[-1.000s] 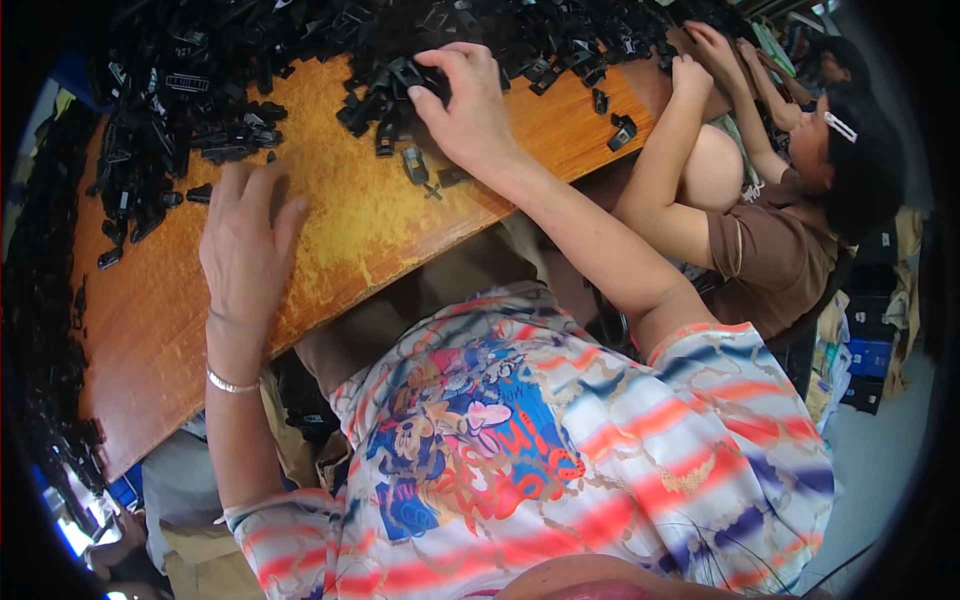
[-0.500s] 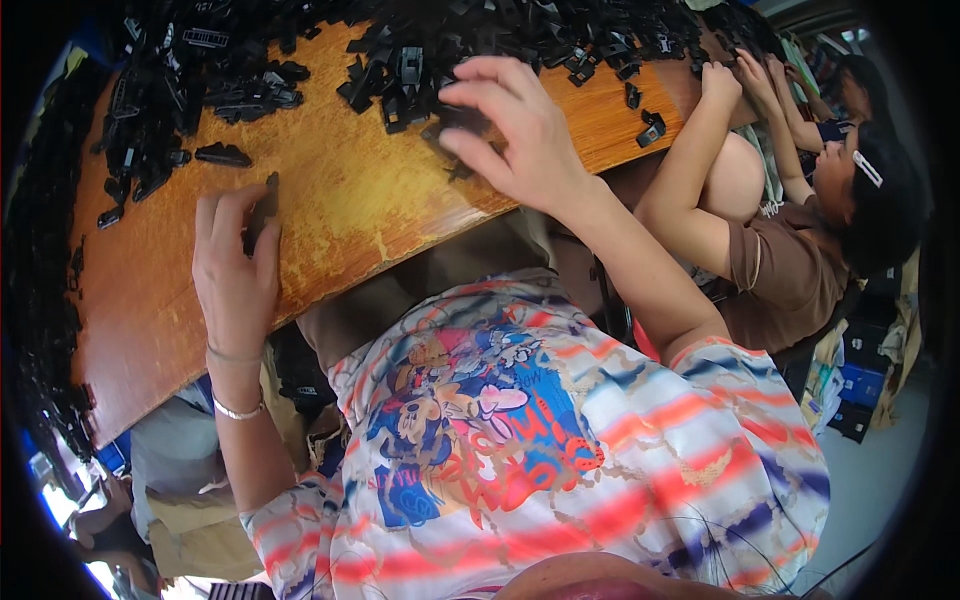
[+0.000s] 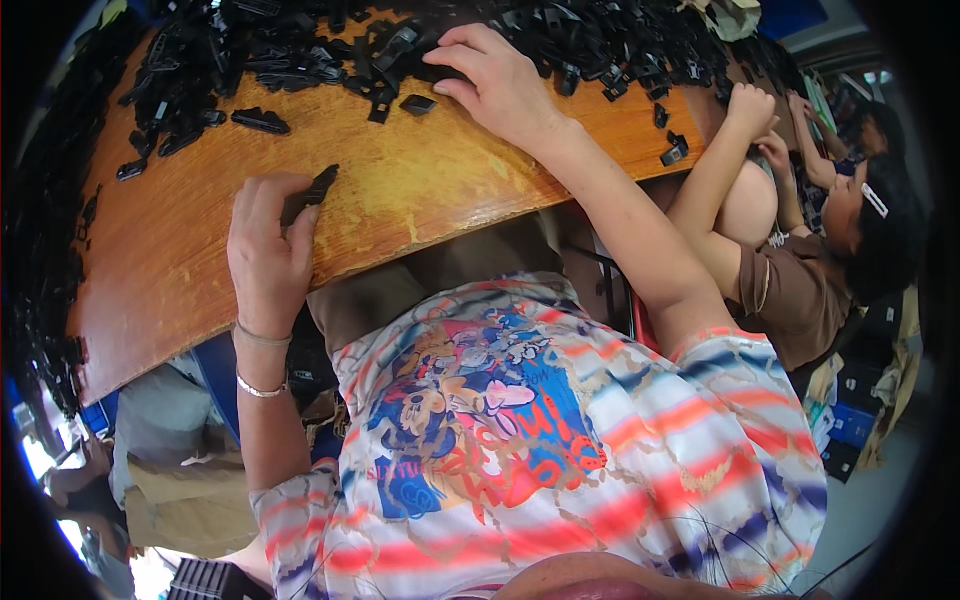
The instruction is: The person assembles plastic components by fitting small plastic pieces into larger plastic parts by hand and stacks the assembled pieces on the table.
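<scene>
My left hand (image 3: 268,240) rests over the near left part of the wooden table (image 3: 190,270), its fingers curled and closed on a small black plastic part (image 3: 323,186). One end of that part sticks out past the fingertips; the rest is hidden. Farther off, my right hand (image 3: 500,85) reaches over the near edge of a large pile of black plastic parts (image 3: 300,60). Its thumb and fingers are apart, and I see nothing held between them. A single dark part (image 3: 418,104) lies on the wood just left of and below its thumb.
Another black part (image 3: 260,121) lies apart at the left. More black parts (image 3: 40,250) are heaped along the table's left side. At the right a co-worker in a brown shirt (image 3: 800,300) sits close, hands (image 3: 752,112) near the table edge. Brown paper bags (image 3: 190,490) stand below left.
The view has shifted slightly. My right hand has moved farther toward the pile. A dark part now lies on the wood near its thumb, where none lay before. My left hand keeps its part.
</scene>
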The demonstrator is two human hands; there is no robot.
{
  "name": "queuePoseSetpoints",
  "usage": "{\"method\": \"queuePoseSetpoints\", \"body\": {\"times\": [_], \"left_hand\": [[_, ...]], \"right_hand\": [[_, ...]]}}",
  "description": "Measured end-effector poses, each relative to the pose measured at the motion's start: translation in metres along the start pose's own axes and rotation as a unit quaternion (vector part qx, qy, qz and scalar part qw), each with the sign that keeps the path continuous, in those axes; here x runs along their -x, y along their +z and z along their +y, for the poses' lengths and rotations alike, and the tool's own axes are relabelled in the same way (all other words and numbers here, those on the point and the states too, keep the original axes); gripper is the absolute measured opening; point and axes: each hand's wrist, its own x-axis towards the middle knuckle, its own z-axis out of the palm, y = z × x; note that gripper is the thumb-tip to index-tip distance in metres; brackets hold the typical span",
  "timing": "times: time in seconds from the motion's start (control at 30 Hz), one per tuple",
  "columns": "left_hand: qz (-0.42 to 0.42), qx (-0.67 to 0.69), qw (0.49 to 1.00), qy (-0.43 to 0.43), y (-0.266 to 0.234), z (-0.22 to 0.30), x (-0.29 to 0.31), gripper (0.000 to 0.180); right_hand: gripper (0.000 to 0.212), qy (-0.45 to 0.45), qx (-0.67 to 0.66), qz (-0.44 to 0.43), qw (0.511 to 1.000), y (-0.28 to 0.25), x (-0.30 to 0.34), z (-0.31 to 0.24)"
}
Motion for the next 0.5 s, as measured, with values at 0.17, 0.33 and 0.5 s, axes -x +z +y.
{"method": "queuePoseSetpoints", "body": {"times": [0.17, 0.33, 0.5], "left_hand": [[0.012, 0.006, 1.0, -0.014, 0.002, -0.008, 0.005, 0.029], [0.045, 0.018, 0.999, -0.013, 0.007, 0.004, 0.002, 0.027], [0.001, -0.004, 1.0, 0.026, 0.005, 0.002, -0.001, 0.023]], "right_hand": [[0.025, 0.027, 0.033, 0.013, 0.999, -0.018, 0.001, -0.031], [0.022, 0.057, -0.002, -0.066, 0.996, -0.012, 0.0, -0.057], [0.017, 0.107, 0.01, -0.132, 0.985, -0.016, -0.011, -0.067]]}}
